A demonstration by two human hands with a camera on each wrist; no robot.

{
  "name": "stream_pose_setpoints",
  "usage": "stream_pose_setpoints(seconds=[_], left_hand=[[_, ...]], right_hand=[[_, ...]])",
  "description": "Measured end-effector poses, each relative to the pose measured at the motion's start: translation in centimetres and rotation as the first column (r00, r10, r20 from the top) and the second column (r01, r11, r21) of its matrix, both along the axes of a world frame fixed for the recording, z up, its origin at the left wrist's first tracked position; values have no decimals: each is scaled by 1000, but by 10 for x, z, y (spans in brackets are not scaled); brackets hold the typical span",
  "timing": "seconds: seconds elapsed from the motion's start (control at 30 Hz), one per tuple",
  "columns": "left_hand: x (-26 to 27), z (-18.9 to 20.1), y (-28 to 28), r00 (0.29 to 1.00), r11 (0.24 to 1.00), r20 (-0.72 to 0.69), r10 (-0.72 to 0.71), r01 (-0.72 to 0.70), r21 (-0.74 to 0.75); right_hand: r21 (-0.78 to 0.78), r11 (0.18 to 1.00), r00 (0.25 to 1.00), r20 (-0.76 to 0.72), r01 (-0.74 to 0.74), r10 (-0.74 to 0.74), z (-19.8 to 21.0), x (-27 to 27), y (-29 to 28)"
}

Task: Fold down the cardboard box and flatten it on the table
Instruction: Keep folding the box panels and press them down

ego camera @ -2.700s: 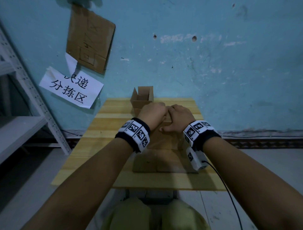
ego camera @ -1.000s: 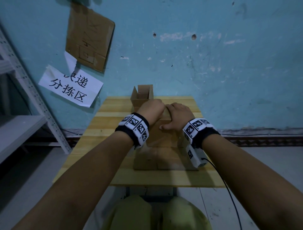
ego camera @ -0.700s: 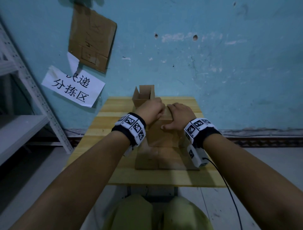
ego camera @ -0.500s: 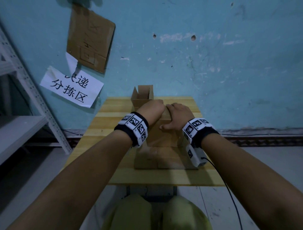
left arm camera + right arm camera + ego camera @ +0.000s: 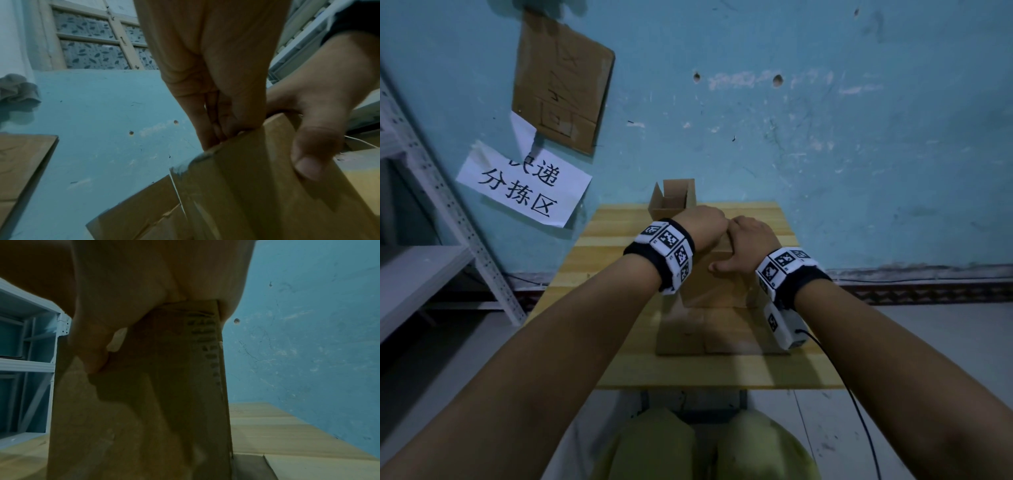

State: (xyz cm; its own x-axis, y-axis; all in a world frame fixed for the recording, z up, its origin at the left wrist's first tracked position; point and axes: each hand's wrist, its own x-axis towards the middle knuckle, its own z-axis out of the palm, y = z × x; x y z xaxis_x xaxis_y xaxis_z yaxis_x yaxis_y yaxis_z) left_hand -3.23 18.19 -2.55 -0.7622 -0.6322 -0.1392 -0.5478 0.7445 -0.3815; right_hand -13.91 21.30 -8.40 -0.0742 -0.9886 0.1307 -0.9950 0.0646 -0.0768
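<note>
Clearly the plain brown cardboard box (image 5: 717,281) under my hands is light, stiff along its panels and weak only at its creases; it stands at the centre of the head view on the pale wooden table (image 5: 619,325), its bottom flaps splayed toward me. The top edge looks like the best hold, so force runs into the folds. My left hand (image 5: 702,228) curls over that rim, fingers hooked inside. My right hand (image 5: 748,245) grips beside it, thumb (image 5: 92,353) pressed on the near face. Both wrists are bent downward, forearms converging.
</note>
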Motion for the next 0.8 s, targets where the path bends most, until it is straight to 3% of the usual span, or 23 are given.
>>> stream_pose_setpoints(seconds=[0.63, 0.8], left_hand=[[9, 5, 3, 991, 996, -114, 72, -66, 60], [21, -7, 1, 943, 996, -329, 55, -27, 88]], right_hand=[[3, 1000, 1000, -31, 0, 0, -2, -2, -4], [4, 1000, 1000, -26, 2, -2, -3, -3, -5]])
